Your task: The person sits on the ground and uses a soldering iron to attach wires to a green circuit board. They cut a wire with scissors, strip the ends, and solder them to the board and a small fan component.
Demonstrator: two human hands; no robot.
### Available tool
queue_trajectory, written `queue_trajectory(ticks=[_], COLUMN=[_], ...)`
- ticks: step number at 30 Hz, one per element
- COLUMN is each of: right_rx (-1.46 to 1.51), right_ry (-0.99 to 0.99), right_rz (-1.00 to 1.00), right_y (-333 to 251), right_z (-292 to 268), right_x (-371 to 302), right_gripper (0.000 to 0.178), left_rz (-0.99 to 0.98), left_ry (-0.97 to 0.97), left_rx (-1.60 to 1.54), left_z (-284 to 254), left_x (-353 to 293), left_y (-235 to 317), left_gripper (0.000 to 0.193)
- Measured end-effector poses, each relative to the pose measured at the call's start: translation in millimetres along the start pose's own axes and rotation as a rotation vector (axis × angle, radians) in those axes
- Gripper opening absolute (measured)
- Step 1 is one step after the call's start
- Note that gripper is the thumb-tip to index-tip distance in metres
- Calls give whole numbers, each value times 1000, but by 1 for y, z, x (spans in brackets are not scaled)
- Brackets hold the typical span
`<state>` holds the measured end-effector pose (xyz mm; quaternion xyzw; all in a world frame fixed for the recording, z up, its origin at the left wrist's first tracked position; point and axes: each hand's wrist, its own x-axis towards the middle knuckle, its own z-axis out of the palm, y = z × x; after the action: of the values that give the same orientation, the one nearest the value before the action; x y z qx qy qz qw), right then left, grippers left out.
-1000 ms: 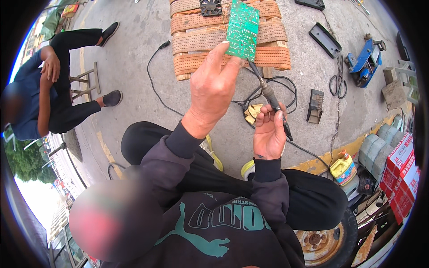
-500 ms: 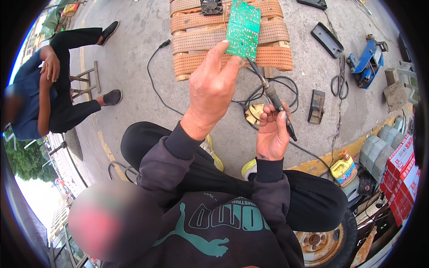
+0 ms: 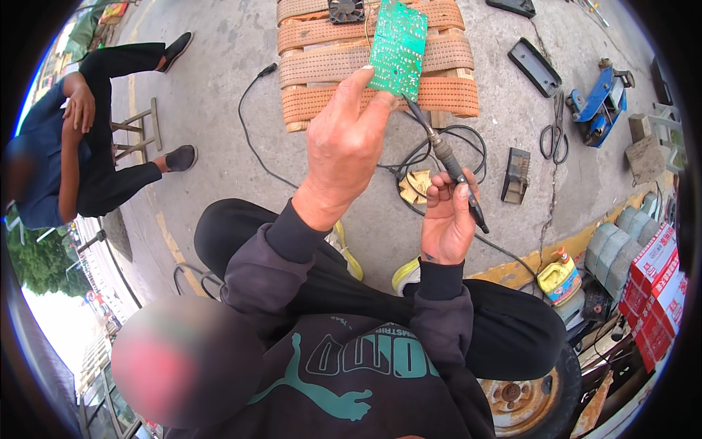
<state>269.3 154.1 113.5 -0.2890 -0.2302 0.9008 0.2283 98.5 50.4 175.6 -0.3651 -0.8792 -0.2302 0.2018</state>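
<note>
My left hand [image 3: 349,132] grips the lower left corner of a green circuit board [image 3: 398,53], solder side showing, tilted up over the webbed stool. In my right hand [image 3: 447,216] is a soldering iron [image 3: 448,157] with a dark grey handle, held like a pen. Its tip meets the lower edge of the board, near my left fingers; whether it touches a joint is too small to tell. A small black fan [image 3: 346,10] lies on the stool's webbing beside the board, with a thin wire running near it.
The stool [image 3: 314,73] has woven orange and tan straps. Black cable [image 3: 468,132] loops on the ground by a yellowish block [image 3: 415,186]. To the right lie a black tray [image 3: 534,66], scissors [image 3: 556,135], a blue jack [image 3: 602,106] and a yellow bottle [image 3: 559,280]. A person [image 3: 55,154] sits at left.
Almost nothing differs. The whole view has shifted very slightly, while both hands keep their hold on the board and the soldering iron.
</note>
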Motion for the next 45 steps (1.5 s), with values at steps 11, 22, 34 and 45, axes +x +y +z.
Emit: queue_trajectory(ticks=[11,22,34,45], right_rx=[3,-31,5,142], right_ry=[44,-17,20,13], right_rz=[-28,-24,30,95], right_y=[-4,-2,2,20], right_z=[5,-2,-7,-19], right_x=[2,3,5,11], right_gripper=[32,32,33,31], left_rz=[4,8,15,-130], left_ry=[-11,-7,15,-78], left_rx=[-8,-15,-13,6], left_z=[0,1,5,4], left_x=[-1,0,-1,-16], left_y=[-1,-1,0,-3], left_gripper=[25,24,17,17])
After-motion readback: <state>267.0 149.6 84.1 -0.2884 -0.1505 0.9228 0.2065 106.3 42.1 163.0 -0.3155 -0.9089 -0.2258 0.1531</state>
